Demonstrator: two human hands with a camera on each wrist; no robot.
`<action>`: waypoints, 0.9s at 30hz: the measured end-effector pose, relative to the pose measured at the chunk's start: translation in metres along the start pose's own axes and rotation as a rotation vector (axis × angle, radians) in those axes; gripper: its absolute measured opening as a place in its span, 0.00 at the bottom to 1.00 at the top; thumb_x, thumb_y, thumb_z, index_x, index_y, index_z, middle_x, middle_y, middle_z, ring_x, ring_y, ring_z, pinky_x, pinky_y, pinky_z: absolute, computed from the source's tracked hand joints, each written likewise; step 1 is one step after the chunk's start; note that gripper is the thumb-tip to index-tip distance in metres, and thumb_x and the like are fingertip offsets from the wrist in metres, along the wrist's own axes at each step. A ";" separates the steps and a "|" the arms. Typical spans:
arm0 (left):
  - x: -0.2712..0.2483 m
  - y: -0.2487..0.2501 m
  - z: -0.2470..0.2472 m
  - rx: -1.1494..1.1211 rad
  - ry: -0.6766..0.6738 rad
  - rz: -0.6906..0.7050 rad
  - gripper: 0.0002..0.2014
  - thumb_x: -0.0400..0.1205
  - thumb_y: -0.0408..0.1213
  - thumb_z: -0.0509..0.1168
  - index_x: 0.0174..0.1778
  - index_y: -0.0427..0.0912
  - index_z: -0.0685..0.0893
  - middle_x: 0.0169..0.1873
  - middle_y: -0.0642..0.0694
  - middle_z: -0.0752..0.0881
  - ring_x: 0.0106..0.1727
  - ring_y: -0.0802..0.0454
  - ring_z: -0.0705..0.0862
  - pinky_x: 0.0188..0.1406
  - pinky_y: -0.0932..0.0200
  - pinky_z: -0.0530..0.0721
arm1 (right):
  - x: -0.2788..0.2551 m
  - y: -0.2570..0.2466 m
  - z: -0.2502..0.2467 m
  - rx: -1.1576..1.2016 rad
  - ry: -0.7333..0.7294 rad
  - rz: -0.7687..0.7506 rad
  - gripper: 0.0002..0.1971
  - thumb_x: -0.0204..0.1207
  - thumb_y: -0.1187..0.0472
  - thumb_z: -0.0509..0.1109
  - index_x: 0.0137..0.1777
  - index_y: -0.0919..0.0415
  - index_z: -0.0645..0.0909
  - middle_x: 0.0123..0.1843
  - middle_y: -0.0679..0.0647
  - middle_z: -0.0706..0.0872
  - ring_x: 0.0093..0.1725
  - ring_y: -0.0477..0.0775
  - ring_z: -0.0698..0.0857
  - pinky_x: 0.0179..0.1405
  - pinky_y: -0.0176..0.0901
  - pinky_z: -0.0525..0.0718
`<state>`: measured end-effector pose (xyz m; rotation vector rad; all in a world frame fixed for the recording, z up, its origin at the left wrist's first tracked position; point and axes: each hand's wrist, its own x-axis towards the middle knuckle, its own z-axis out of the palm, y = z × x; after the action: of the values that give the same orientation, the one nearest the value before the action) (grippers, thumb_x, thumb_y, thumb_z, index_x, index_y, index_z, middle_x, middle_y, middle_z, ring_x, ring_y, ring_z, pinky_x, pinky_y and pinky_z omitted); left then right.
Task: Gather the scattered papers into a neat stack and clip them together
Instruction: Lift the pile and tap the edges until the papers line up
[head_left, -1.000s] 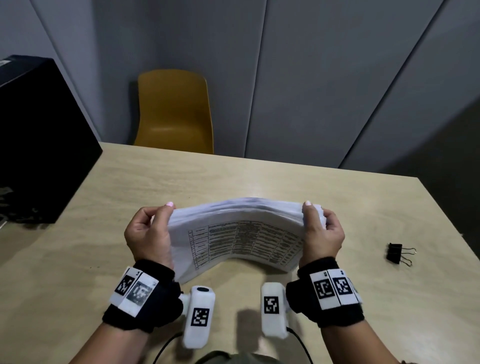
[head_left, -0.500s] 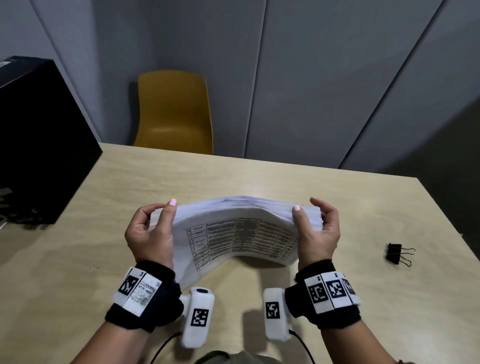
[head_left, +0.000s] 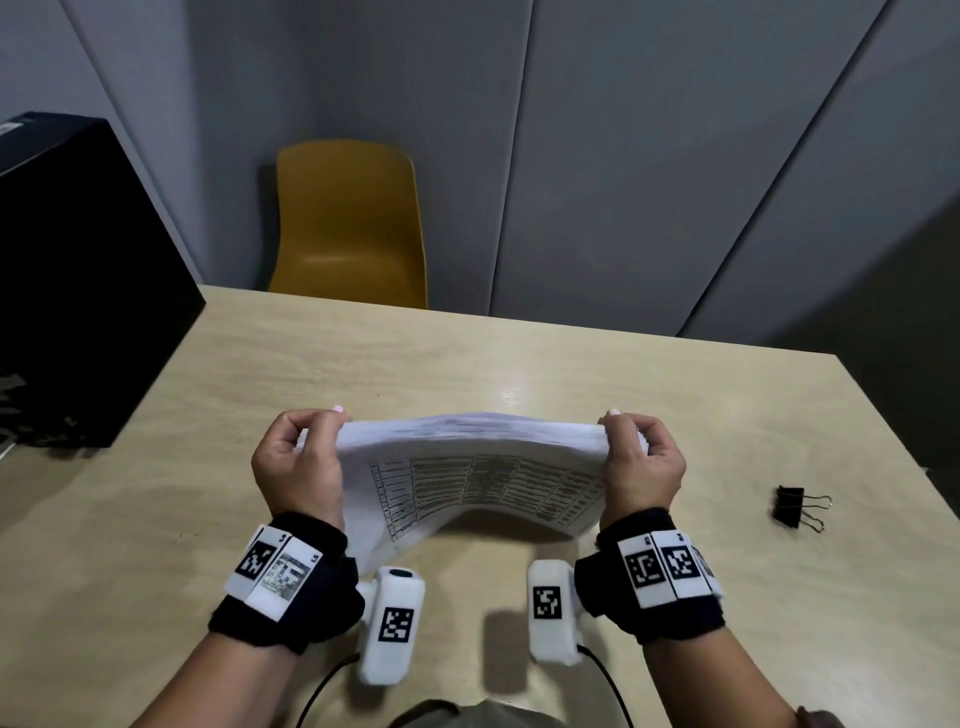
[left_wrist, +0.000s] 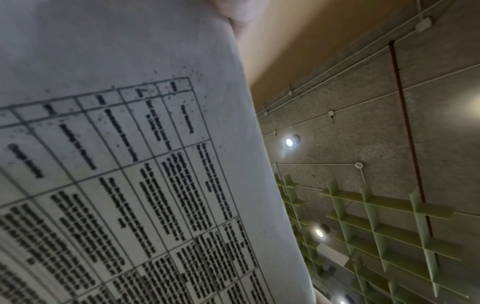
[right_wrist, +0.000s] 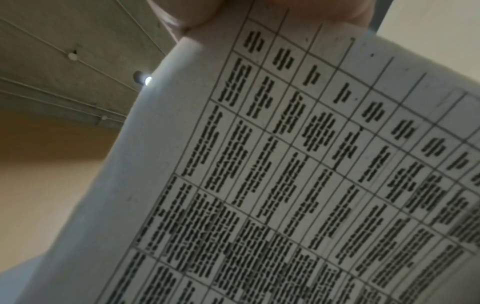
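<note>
Head view shows the stack of papers (head_left: 483, 478) lifted above the desk (head_left: 649, 395), in the middle of its near half, held by both short sides. The left hand (head_left: 298, 467) grips the left side and the right hand (head_left: 641, 467) grips the right side; on each the thumb lies on the near face and the fingers are curled around the back. The sheets arch upward between the hands, with the printed table facing the person. The two wrist views show only this printed face very close, with a blurred piece of skin at the top edge.

The papers seem already gathered, so the step in hand is, I think, squaring the edges. The next move calls for tapping the stack on the desk until it is even, then one hand must keep it while the other reaches for the binder clip (head_left: 789, 506), which lies near the right edge of the desk, well apart from the stack.

Both wrists are raised, the palms turned toward each other, the forearms coming from the near edge.
</note>
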<state>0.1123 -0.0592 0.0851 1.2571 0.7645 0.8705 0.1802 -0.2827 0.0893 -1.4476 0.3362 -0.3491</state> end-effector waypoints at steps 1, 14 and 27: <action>0.001 0.000 0.000 -0.012 -0.005 -0.009 0.08 0.67 0.42 0.69 0.21 0.49 0.84 0.22 0.56 0.84 0.37 0.47 0.81 0.44 0.45 0.80 | 0.000 0.000 0.000 0.015 -0.006 -0.003 0.06 0.62 0.54 0.68 0.27 0.54 0.78 0.30 0.49 0.79 0.37 0.50 0.77 0.39 0.40 0.73; 0.011 0.001 -0.024 -0.057 -0.563 0.022 0.19 0.71 0.30 0.68 0.57 0.44 0.78 0.41 0.54 0.88 0.42 0.60 0.86 0.41 0.65 0.85 | 0.007 0.007 -0.032 -0.199 -0.771 -0.221 0.52 0.54 0.49 0.81 0.77 0.38 0.56 0.72 0.50 0.75 0.67 0.40 0.78 0.67 0.36 0.76; 0.022 -0.017 -0.039 0.162 -0.573 0.048 0.16 0.69 0.29 0.75 0.53 0.35 0.83 0.44 0.49 0.91 0.37 0.72 0.86 0.38 0.75 0.82 | 0.020 0.025 -0.033 -0.196 -0.655 -0.186 0.20 0.64 0.81 0.75 0.44 0.53 0.83 0.34 0.36 0.90 0.37 0.30 0.86 0.39 0.24 0.82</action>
<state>0.0910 -0.0228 0.0614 1.5757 0.3483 0.4487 0.1851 -0.3192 0.0613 -1.7016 -0.3031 0.0243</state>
